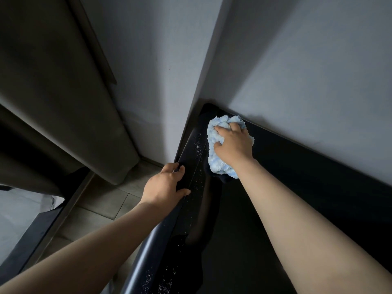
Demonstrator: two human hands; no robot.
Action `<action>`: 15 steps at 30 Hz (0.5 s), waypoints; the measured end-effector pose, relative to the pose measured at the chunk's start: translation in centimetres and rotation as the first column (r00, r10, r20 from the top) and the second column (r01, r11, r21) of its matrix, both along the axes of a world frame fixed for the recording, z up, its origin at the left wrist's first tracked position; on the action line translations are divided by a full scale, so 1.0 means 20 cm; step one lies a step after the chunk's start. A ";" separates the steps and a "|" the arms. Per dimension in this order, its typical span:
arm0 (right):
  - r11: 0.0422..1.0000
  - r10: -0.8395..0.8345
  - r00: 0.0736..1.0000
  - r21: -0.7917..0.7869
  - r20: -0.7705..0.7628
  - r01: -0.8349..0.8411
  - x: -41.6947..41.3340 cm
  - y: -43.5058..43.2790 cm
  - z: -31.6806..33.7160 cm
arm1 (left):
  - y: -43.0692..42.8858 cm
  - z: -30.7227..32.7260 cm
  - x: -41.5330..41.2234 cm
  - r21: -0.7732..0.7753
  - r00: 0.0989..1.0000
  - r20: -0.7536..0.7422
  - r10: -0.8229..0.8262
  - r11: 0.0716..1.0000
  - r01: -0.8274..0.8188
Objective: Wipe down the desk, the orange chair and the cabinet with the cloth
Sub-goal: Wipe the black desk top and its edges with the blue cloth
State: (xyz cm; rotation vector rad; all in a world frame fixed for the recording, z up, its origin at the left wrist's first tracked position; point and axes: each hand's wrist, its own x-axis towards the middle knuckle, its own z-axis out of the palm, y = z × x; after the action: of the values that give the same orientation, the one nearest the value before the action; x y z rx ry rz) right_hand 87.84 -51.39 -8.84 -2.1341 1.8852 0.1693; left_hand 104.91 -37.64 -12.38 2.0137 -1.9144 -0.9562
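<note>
Looking down along two bare forearms into the corner of a dim room. Right hand point(233, 145), just right of centre, clenched around a bunched, fluffy pale-blue cloth point(220, 166), fingers dug into the wad, pressing it down onto a black glossy top point(297, 187). Cloth sitting near the far corner of that top, close to where it meets the grey wall point(307, 60) in the upper right of the frame. Unclear whether the top belongs to a desk or a cabinet.

Left hand point(163, 185), slightly left of and below centre, grasping the top's rounded edge point(188, 153), fingers curled over the outer side and thumb lying across the upper face. Well apart from the cloth, with a strip of bare black surface between the two hands.

Scattered white specks point(198, 145) dotted along the strip just inside the rounded edge, running from beside the cloth down toward the bottom centre of the frame.

Filling the upper left, a heavy grey-brown curtain point(53, 92) hanging to a pale tiled floor point(106, 200). At lower left, a dark rail point(63, 209) crossing diagonally, with something pale and indistinct beyond it.
</note>
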 end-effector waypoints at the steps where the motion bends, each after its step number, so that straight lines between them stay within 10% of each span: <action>1: 1.000 0.002 1.000 -0.001 -0.002 -0.002 0.00 0.02 0.00 | 0.00 0.00 0.00 0.000 1.000 -0.003 -0.003 1.000 0.003; 15: 1.000 -0.001 1.000 -0.002 -0.028 0.001 0.03 0.22 0.00 | 0.12 -0.03 0.09 -0.015 0.951 -0.281 0.129 0.990 -0.139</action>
State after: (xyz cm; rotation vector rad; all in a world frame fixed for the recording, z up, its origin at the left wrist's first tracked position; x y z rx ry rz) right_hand 88.44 -47.08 -8.77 -2.1433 1.9024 0.1985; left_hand 106.72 -35.24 -13.06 1.8475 -1.6140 -1.0965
